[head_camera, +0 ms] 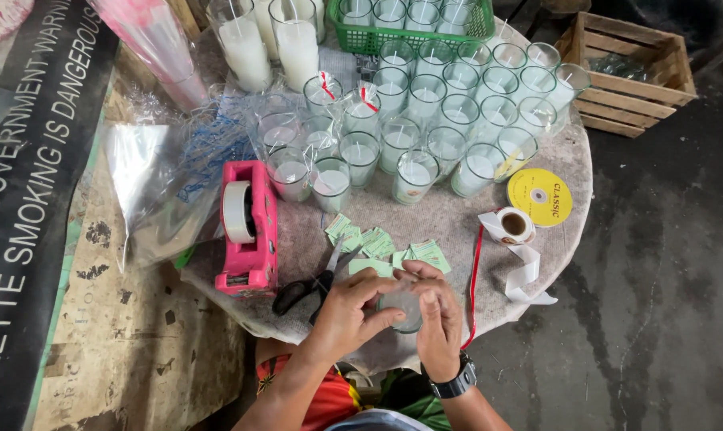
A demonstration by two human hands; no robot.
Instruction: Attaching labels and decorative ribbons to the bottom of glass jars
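Observation:
Both hands meet at the table's near edge around one small glass candle point(401, 307). My left hand point(352, 311) wraps its left side with fingertips on the glass. On the other side my right hand point(437, 315), with a black wristwatch, presses against the glass. Small green paper labels point(377, 243) lie scattered just beyond the hands. Black-handled scissors point(309, 287) rest to the left of my left hand.
Several glass candles point(425, 120) crowd the far half of the round table point(569, 175). A pink tape dispenser point(249, 227), clear plastic bags point(150, 183), a yellow ribbon spool point(539, 197), a white ribbon roll point(515, 226), a green basket point(361, 40) and a wooden crate point(629, 72) surround them.

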